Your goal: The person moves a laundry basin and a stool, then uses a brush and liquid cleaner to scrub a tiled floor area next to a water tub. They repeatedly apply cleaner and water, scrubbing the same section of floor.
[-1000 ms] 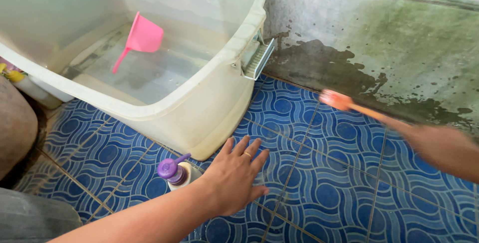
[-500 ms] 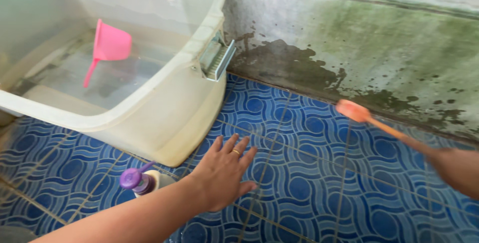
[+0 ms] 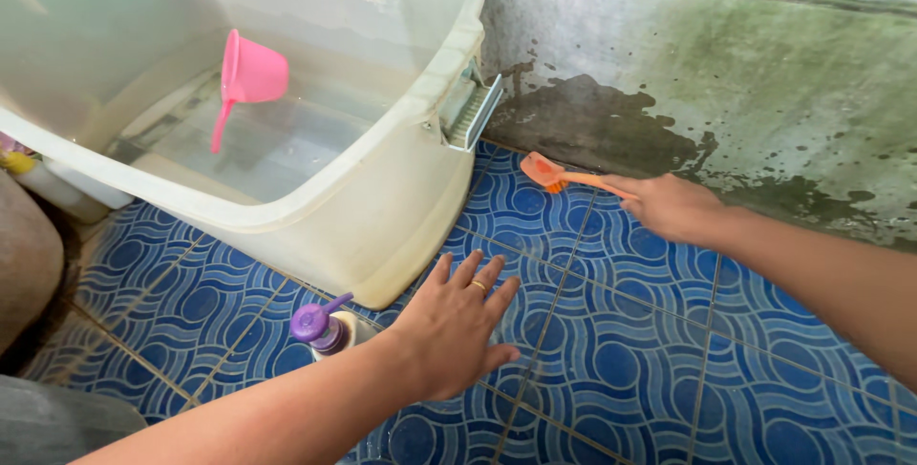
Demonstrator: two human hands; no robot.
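Observation:
My right hand [image 3: 669, 205] grips the handle of an orange scrub brush [image 3: 549, 173], whose head rests bristles down on the blue patterned floor tiles [image 3: 611, 360] near the base of the stained grey wall [image 3: 764, 73]. My left hand [image 3: 458, 327] lies flat on the tiles with fingers spread, a ring on one finger, holding nothing. It is just in front of the corner of a large translucent plastic tub [image 3: 382, 207] and beside a bottle with a purple pump top [image 3: 320, 324].
The tub holds shallow water and a pink dipper [image 3: 246, 78] floating in it. A grey handle [image 3: 473, 112] sticks out from the tub's end near the wall. Dark wet patches and green staining cover the wall's lower part. Small bottles [image 3: 29, 174] stand at far left.
My right hand has swung left and down, bringing the brush from mid-air onto the tiles by the wall. My left hand has stayed flat on the floor.

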